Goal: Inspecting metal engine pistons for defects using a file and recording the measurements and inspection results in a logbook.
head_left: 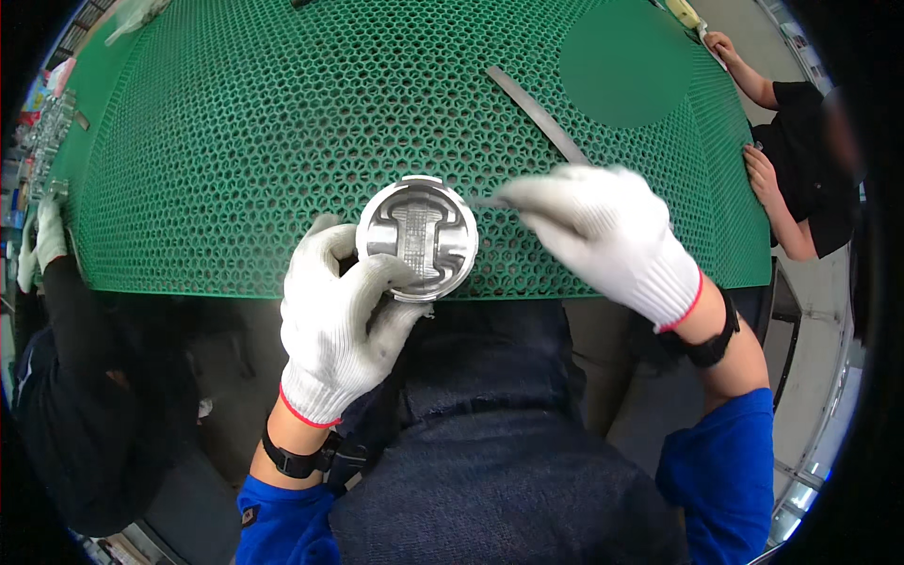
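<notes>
Piston (417, 237) is over the near edge of the green, perforated counter (264, 141), open underside facing you; can't tell if it rests there or is held just clear. Your L hand (341, 301) pinches its lower-L rim, w/ a gloved fingertip lapping into the hollow. Your R hand (607, 231), blurred, is just R of the piston, pinching a slim grey tool (488, 201) w/ its tip beside the rim; contact unclear.

Progress, as I judge it: piston's in hand & tool's at its edge, so setup's done & you're prob. mid-job. No worked stretch can be told from an unworked one, so amt. left is unknown; neither part nor tool is set down yet.

Beyond the piston & to its R, a flat metal strip (537, 113) lies loose. Well R of the piston, a co-worker's bare hand (763, 177) meets the counter edge; far L of it, another's gloved hand (51, 234).
</notes>
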Tool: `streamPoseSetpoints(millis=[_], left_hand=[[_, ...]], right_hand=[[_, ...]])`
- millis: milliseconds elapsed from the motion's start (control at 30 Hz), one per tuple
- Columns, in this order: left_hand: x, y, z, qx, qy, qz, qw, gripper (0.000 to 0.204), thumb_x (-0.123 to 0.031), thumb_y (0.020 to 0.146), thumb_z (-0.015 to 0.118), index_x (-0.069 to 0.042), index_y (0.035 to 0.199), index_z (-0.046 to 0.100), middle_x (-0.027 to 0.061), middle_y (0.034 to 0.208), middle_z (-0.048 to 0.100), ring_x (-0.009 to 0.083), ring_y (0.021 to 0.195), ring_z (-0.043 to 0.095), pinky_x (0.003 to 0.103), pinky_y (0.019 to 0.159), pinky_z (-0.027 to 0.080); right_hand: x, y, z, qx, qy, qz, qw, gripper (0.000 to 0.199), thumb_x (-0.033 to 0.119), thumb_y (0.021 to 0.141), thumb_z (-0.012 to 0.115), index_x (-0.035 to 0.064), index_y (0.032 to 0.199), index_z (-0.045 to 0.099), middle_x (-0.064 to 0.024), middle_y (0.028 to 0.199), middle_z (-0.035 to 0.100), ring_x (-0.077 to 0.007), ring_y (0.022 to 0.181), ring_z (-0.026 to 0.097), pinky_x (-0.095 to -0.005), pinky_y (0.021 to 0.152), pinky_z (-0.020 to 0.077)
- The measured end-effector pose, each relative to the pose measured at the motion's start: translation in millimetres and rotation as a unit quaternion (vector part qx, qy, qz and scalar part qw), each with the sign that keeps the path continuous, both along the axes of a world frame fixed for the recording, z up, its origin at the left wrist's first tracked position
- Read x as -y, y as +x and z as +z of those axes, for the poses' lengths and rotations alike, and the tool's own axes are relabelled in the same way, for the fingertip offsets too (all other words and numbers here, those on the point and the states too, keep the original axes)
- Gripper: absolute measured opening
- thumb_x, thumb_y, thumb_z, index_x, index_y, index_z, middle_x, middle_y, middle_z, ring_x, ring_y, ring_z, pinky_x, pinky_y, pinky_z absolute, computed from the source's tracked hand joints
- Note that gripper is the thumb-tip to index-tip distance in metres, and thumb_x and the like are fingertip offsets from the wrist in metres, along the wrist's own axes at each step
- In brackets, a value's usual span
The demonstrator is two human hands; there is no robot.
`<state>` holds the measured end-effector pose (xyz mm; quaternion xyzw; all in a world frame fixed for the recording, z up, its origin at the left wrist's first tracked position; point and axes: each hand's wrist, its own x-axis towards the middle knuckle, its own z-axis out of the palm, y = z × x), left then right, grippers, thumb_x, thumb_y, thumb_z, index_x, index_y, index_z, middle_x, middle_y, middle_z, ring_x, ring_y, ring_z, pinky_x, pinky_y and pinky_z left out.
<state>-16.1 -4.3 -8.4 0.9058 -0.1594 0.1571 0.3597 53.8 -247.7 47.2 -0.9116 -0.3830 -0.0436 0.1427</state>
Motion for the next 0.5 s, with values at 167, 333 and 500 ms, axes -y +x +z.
streamPoseSetpoints(millis=[167,333,500], left_hand=[[1,0,2,0.000,0.007,0.014,1.000,0.032,-0.022,0.058,0.084,-0.012,0.085,0.069,0.0099,0.090,0.057,0.0309,0.091,0.057,0.047,0.090,0.048],[4,-1,1,-0.001,0.021,0.016,1.000,0.032,-0.023,0.059,0.084,-0.013,0.086,0.070,0.0100,0.091,0.058,0.0303,0.091,0.056,0.052,0.095,0.046],[6,-1,5,-0.005,0.027,0.010,1.000,0.031,-0.024,0.060,0.084,-0.013,0.086,0.070,0.0106,0.092,0.059,0.0305,0.090,0.057,0.054,0.098,0.044]], right_hand=[[0,-14,9,-0.110,0.017,0.026,0.993,0.020,0.015,0.085,0.063,0.0180,0.104,0.067,-0.0039,0.069,0.062,-0.0226,0.059,0.064,-0.0337,0.051,0.0514],[-3,-27,10,-0.070,-0.048,-0.009,0.996,0.019,0.016,0.083,0.063,0.0150,0.101,0.065,-0.0060,0.067,0.059,-0.0243,0.055,0.062,-0.0341,0.049,0.0505],[-14,-44,-14,-0.290,0.149,-0.029,0.945,0.027,0.016,0.088,0.059,0.0103,0.114,0.066,-0.0120,0.084,0.068,-0.0199,0.074,0.068,-0.0313,0.065,0.0553]])
